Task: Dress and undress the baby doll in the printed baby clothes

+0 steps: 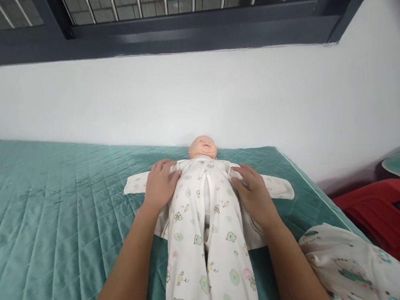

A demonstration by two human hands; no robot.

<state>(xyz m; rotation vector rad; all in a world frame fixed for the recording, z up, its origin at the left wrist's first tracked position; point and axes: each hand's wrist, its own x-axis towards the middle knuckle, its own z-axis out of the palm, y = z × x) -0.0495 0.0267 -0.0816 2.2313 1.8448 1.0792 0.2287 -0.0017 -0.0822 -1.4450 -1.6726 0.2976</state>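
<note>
A baby doll (202,146) lies on its back, its head against the wall and its arms spread in white sleeves. A white romper (190,202) with green animal prints covers its body, with the legs stretched toward me. My left hand (161,181) is at the doll's shoulder on the left, its thumb and fingers closed on the romper's edge. On the opposite shoulder, my right hand (251,190) has its fingers curled, with white cloth between thumb and forefinger. Some white cloth spreads out beneath the romper on both sides.
A green quilted cover (70,226) lies under the doll. Printed white cloth (357,267) is bunched at lower right, near a red plastic stool or chair (384,213). Behind are a white wall (111,97) and a dark-framed barred window (190,34).
</note>
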